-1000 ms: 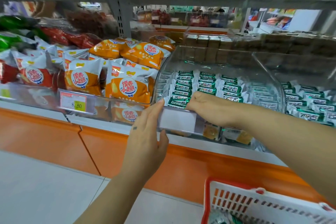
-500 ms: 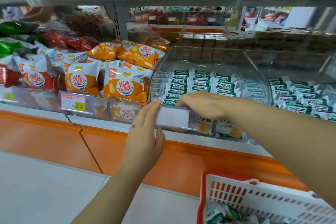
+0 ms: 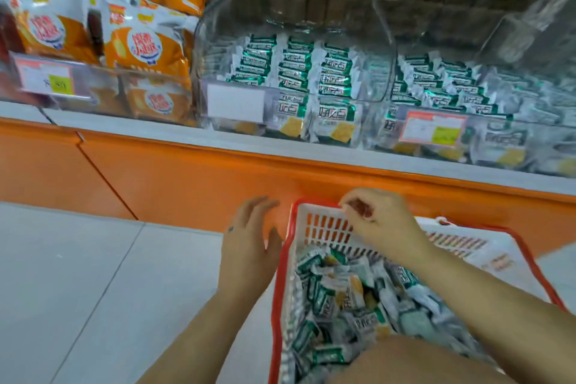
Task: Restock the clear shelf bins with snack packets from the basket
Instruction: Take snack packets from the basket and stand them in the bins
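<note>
Green-and-white snack packets [image 3: 352, 305] fill the white slotted basket [image 3: 324, 227] with its red rim; orange-and-white bags [image 3: 143, 47] far left; orange shelf base [image 3: 193, 178]; pale grey floor [image 3: 78, 274].

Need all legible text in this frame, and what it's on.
"好吃点": green-and-white packets at the front of the middle clear bin.
Orange bags: round logo with Chinese characters, too blurred to read.
Left price tag and right price tag: figures blurred.
White label on the bin front: blank.
Loose packets in the basket: print too small.
</note>
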The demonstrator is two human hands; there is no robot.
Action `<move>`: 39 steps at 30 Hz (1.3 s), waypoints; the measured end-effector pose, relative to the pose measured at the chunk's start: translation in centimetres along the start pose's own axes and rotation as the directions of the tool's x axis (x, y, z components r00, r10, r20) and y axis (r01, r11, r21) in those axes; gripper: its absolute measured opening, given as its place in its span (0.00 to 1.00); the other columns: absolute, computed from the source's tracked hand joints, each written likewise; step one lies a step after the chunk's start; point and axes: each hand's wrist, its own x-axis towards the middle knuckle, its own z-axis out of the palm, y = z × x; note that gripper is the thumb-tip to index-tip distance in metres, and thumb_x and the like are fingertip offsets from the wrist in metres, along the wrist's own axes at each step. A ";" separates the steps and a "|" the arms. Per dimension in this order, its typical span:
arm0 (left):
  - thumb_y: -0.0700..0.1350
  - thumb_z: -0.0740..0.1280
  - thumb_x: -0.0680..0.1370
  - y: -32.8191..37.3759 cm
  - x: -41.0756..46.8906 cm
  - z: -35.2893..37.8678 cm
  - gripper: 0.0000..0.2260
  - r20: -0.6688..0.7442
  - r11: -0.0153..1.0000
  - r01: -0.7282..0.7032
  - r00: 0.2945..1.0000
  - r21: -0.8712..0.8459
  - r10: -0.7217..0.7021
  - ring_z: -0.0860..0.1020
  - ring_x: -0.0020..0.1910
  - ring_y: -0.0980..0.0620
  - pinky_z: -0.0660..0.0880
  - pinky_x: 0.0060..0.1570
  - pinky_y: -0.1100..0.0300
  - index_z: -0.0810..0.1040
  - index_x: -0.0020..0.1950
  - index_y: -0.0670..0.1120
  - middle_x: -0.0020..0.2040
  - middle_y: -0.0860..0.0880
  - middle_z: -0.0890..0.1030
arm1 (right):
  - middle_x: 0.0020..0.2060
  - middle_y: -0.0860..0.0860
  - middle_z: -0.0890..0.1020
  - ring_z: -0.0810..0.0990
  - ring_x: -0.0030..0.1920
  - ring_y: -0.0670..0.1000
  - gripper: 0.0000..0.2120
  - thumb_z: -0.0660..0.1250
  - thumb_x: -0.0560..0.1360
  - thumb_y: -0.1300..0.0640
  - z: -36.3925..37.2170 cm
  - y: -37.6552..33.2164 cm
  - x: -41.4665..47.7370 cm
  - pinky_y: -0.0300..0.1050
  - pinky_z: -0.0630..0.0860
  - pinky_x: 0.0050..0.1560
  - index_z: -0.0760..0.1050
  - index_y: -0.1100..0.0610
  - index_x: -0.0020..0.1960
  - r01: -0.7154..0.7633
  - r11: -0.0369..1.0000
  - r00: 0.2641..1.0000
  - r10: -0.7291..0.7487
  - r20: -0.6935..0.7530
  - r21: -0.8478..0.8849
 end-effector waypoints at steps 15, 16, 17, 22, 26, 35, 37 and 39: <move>0.39 0.61 0.78 0.1 -3.6 4.6 0.18 0.307 0.984 0.174 0.935 0.043 -0.178 0.62 0.72 0.54 0.64 0.62 0.64 0.71 0.67 0.52 0.75 0.57 0.60 | 0.67 0.52 0.70 0.77 0.46 0.48 0.34 0.66 0.76 0.61 10.8 5.4 -8.5 0.43 0.73 0.42 0.53 0.48 0.76 -0.435 0.895 0.690 0.401 0.603 -0.099; 0.39 0.62 0.78 0.1 -3.6 4.6 0.18 0.307 0.984 0.173 0.935 0.044 -0.179 0.63 0.72 0.54 0.63 0.62 0.65 0.71 0.67 0.52 0.75 0.57 0.60 | 0.67 0.51 0.69 0.76 0.53 0.50 0.32 0.67 0.76 0.59 10.9 5.5 -8.6 0.43 0.74 0.48 0.57 0.50 0.75 -0.359 0.918 0.707 0.387 0.591 -0.171; 0.39 0.62 0.78 0.1 -3.6 4.6 0.18 0.308 0.984 0.172 0.935 0.045 -0.178 0.63 0.72 0.54 0.63 0.62 0.66 0.71 0.66 0.52 0.75 0.57 0.61 | 0.64 0.51 0.70 0.75 0.53 0.51 0.27 0.67 0.76 0.57 10.9 5.6 -8.6 0.44 0.74 0.49 0.61 0.52 0.72 -0.261 0.934 0.716 0.357 0.599 -0.244; 0.40 0.64 0.78 0.2 -3.6 4.3 0.18 0.324 0.984 0.167 0.929 0.057 -0.177 0.62 0.72 0.53 0.64 0.65 0.62 0.71 0.67 0.53 0.75 0.57 0.59 | 0.51 0.49 0.71 0.73 0.45 0.49 0.12 0.66 0.75 0.52 8.4 5.1 -6.4 0.44 0.71 0.44 0.74 0.56 0.57 -0.163 0.942 0.726 0.316 0.611 -0.293; 0.39 0.67 0.75 1.1 -2.0 3.1 0.18 0.261 0.998 0.051 0.963 0.042 -0.061 0.71 0.66 0.46 0.73 0.60 0.45 0.75 0.64 0.51 0.72 0.51 0.66 | 0.44 0.43 0.75 0.76 0.42 0.46 0.14 0.69 0.74 0.51 2.7 2.1 -1.9 0.37 0.69 0.38 0.73 0.51 0.58 -0.278 0.953 0.805 0.301 0.511 -0.123; 0.42 0.62 0.75 6.5 7.7 -6.8 0.18 -0.127 0.961 -0.274 0.953 0.037 0.277 0.70 0.61 0.53 0.65 0.61 0.58 0.73 0.65 0.48 0.60 0.53 0.74 | 0.27 0.48 0.73 0.67 0.27 0.46 0.06 0.68 0.74 0.50 -9.5 -8.4 4.9 0.40 0.62 0.29 0.72 0.46 0.49 0.082 0.995 0.996 -0.081 -0.025 0.056; 0.44 0.61 0.75 7.5 9.9 -8.8 0.19 -0.128 0.961 -0.259 0.954 0.099 0.270 0.69 0.63 0.52 0.64 0.62 0.57 0.72 0.67 0.48 0.61 0.52 0.75 | 0.33 0.54 0.76 0.69 0.30 0.47 0.07 0.68 0.74 0.51 -10.6 -9.4 6.8 0.41 0.62 0.31 0.71 0.48 0.50 0.111 0.994 0.981 -0.109 -0.161 0.007; 0.46 0.60 0.74 8.1 12.1 -10.2 0.24 -0.065 0.949 -0.247 0.962 0.193 0.264 0.68 0.65 0.48 0.65 0.63 0.50 0.68 0.70 0.50 0.65 0.50 0.74 | 0.41 0.53 0.78 0.71 0.34 0.45 0.08 0.68 0.75 0.52 -10.8 -9.6 9.1 0.39 0.61 0.34 0.70 0.49 0.51 0.082 0.996 0.972 -0.086 -0.217 -0.028</move>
